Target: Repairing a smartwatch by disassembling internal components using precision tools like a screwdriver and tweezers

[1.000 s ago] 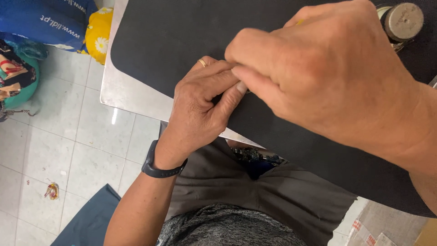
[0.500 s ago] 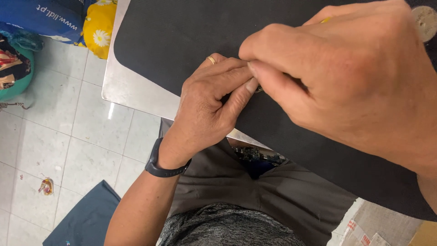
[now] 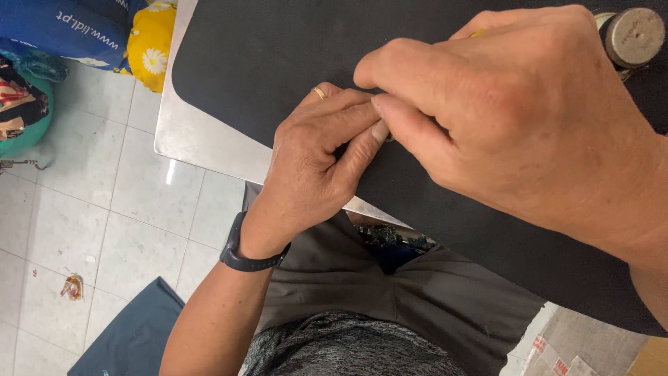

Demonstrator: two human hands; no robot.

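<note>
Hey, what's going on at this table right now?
A seated person has both hands together on a black mat laid over a metal table. The left hand and right hand pinch something tiny between their fingertips, too small to identify. A round metal object sits at the mat's far corner.

Under both hands lies a plain black mat point(image 3: 278, 56) on a shiny silver metal table point(image 3: 202, 139). The left hand point(image 3: 320, 163) wears a gold ring point(image 3: 319, 92) and, at the wrist, a black band point(image 3: 247, 256). Below the hands are grey trousers point(image 3: 390, 299) and a mottled dark grey shirt point(image 3: 348, 348). Left of the left hand, pale grey floor tiles point(image 3: 104, 202), a blue bag point(image 3: 62, 28) and a yellow cloth with white daisies point(image 3: 149, 49). Beyond the right hand point(image 3: 515, 132), a dull grey metal disc point(image 3: 634, 36).
</note>
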